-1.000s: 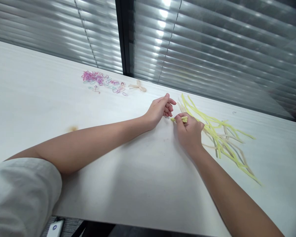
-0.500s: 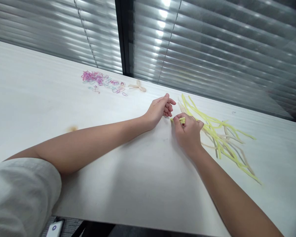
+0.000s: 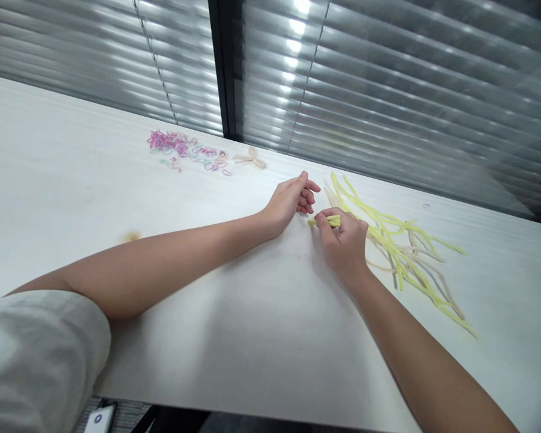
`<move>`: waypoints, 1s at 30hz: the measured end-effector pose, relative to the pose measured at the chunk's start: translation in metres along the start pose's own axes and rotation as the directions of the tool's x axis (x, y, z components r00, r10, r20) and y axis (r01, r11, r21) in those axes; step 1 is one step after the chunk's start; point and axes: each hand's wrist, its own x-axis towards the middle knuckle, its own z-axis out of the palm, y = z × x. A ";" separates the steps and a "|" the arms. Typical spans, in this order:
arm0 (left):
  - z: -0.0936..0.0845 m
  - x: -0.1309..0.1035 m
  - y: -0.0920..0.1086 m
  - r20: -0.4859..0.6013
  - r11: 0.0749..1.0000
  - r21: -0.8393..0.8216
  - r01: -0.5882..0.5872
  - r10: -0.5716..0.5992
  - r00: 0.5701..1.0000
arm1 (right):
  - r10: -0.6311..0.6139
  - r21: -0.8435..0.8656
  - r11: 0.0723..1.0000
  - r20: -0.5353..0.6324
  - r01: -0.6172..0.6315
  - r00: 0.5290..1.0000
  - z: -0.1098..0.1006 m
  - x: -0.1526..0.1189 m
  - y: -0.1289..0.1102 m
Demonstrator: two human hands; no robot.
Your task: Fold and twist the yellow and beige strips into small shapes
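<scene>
My right hand (image 3: pixel 346 240) pinches a short folded bundle of yellow strips (image 3: pixel 332 221) between thumb and fingers, just above the white table (image 3: pixel 261 337). To its left, my left hand (image 3: pixel 291 201) rests on its side, thumb up and fingers loosely curved apart, with nothing visible in it. A small gap separates the two hands. Right beside my right hand, long yellow strips (image 3: pixel 390 243) lie spread in a loose tangle, mixed with beige strips (image 3: pixel 444 282).
A pile of pink, purple and pale blue loops (image 3: pixel 169 142) lies near the table's back edge. Beside it is a beige knotted piece (image 3: pixel 252 157). Window blinds (image 3: pixel 379 96) stand behind the table. A white device (image 3: pixel 100 419) shows below the front edge.
The yellow bundle in my right hand has turned slightly, and its tip reaches a little farther left. My left hand has hardly moved.
</scene>
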 end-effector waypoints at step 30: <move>0.000 0.002 -0.001 0.000 1.000 0.029 -0.006 0.006 1.000 | 0.169 -0.156 0.971 -0.085 -0.181 0.982 -0.004 0.003 0.006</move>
